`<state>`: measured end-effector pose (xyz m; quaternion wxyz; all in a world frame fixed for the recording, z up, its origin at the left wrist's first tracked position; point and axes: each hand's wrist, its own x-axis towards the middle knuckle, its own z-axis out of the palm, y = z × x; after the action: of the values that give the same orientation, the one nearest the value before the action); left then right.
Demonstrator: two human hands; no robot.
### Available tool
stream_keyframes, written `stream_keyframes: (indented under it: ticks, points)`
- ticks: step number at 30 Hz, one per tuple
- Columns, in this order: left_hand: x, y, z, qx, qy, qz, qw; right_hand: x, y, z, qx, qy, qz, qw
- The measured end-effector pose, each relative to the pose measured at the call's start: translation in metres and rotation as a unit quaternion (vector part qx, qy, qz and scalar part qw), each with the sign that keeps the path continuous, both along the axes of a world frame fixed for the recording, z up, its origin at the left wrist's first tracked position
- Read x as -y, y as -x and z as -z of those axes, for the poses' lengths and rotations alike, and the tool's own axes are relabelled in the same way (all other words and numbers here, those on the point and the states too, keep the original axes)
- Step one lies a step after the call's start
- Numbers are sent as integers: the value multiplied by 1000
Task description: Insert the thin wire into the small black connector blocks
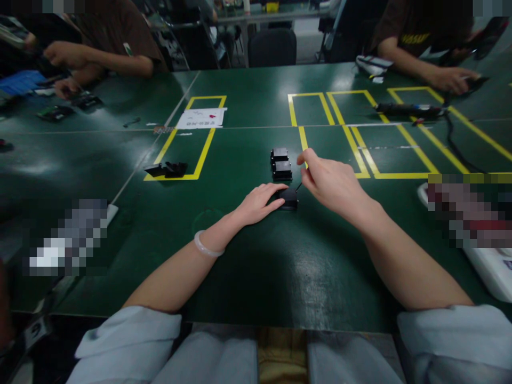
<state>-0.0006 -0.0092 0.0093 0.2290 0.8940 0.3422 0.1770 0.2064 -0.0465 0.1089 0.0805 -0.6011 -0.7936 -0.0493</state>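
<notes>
A small black box-shaped part (288, 199) lies on the green table in front of me. My left hand (262, 202) grips it from the left, thumb at the near side and fingers over the far side. My right hand (326, 178) is closed, its fingers pinched around a thin dark rod-like tool (299, 186). The tool's lower end reaches the right upper edge of the box; most of it is hidden by the hand. Just beyond, two similar black boxes (282, 169) stand one behind the other, apart from both hands.
Black pieces (167, 169) lie at the left inside yellow tape, near a white paper label (201, 118). A white device (486, 261) sits at the right, another blurred-out device (76, 237) at the left. Across the table (248, 256), two people work; a dark cable (452, 138) trails at the right.
</notes>
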Motion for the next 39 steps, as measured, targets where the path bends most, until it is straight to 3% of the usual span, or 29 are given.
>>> stream_keyframes:
  ticks: [8, 16, 26, 39]
  points:
    - [-1, 0, 1, 0, -4, 4, 1000, -1, 1, -1, 43, 12, 27, 999]
    - [0, 0, 0, -2, 0, 3, 1000, 0, -1, -1, -2, 8, -8, 1000]
    - [0, 1, 2, 1, 1, 0, 1000, -1, 1, -1, 35, 10, 20, 999]
    - [0, 0, 1, 0, 4, 1, 1000, 2, 1, -3, -4, 14, -5, 1000]
